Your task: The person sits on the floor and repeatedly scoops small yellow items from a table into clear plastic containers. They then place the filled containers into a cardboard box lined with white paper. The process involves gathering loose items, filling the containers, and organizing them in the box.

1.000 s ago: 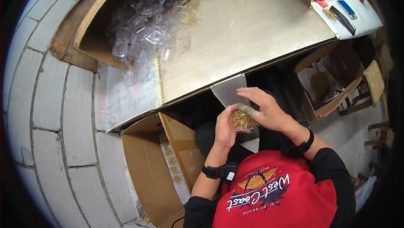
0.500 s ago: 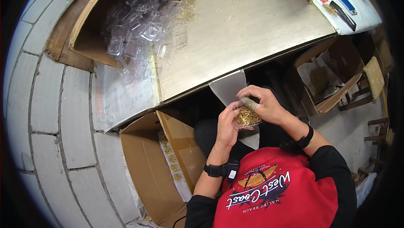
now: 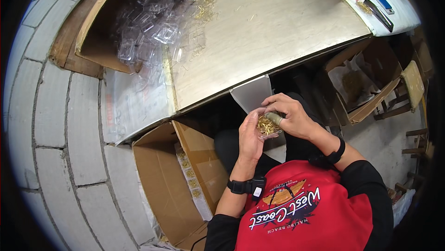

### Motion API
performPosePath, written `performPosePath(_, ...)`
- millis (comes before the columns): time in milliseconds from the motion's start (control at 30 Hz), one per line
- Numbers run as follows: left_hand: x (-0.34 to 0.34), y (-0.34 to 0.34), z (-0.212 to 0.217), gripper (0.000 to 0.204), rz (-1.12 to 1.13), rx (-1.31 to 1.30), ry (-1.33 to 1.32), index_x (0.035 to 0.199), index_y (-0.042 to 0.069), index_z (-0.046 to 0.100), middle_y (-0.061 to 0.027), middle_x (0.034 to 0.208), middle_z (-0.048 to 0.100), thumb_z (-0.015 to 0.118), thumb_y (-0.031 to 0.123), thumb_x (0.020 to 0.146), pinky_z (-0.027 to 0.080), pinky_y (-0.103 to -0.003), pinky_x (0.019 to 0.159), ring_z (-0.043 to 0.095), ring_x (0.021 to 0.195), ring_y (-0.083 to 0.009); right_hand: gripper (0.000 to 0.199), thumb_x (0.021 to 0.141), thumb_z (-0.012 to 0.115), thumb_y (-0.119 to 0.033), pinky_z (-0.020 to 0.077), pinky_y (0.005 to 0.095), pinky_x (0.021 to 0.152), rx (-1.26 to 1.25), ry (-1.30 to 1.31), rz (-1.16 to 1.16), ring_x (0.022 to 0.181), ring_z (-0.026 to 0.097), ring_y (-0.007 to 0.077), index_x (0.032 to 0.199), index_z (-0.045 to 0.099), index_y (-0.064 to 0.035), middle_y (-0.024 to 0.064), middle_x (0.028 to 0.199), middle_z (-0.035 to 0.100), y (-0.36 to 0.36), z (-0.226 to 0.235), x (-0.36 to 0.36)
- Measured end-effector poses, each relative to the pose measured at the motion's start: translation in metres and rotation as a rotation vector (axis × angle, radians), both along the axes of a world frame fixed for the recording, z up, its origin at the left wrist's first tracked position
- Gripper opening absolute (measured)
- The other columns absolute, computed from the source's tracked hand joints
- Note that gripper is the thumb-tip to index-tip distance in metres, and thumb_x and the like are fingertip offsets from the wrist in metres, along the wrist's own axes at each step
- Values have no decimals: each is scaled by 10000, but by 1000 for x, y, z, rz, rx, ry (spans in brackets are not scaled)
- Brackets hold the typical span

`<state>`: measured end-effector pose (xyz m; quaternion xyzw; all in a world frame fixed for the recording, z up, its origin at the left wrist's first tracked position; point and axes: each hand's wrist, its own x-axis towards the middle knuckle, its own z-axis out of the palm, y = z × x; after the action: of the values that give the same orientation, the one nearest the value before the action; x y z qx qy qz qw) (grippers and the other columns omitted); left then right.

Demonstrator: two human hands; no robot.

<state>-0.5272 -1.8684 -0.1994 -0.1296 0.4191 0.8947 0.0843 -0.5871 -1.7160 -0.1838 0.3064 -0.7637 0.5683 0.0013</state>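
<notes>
My left hand (image 3: 251, 136) cups a small clear plastic box (image 3: 270, 127) filled with thin golden straw-like pieces, held over my lap just below the table edge. My right hand (image 3: 288, 116) rests on top of the box, fingers curled over it and pressing on the contents; one finger wears a pale cover. A white sheet (image 3: 252, 92) hangs from the table edge right behind the hands. Both wrists carry black bands.
A pale table top (image 3: 269, 28) strewn with golden bits lies ahead. A cardboard box of empty clear plastic boxes (image 3: 153, 24) stands at its left. An open carton (image 3: 171, 181) holding filled boxes sits at my left knee; another carton (image 3: 357, 84) at right.
The hands and box have stayed over my lap; my right fingers have shifted from above the box to pressing down over its top.
</notes>
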Motion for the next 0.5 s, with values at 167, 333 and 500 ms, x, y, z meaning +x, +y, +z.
performPosePath(167,1,-5,-1,284,113,-38,-19,1133,5,524,-122,1006,622,464,229,969,606,-353,588,668,834,-220,319,891,578,-122,460,329,889,-106,-94,-58,1056,585,259,1191,557,-14,160,1154,596,12,5,-4)
performPosePath(333,0,-3,2,285,135,-35,-5,1125,11,527,-125,1012,625,472,242,969,608,-349,589,668,839,-212,434,982,435,-232,434,322,922,-390,-699,60,1087,552,177,1339,410,15,152,1239,562,8,-12,2)
performPosePath(500,3,4,0,293,182,-91,-24,1127,12,526,-127,1014,625,468,252,970,609,-351,594,665,849,-211,354,973,450,-192,474,283,829,-188,-518,13,951,597,177,1253,506,18,127,1091,629,-10,-31,4)
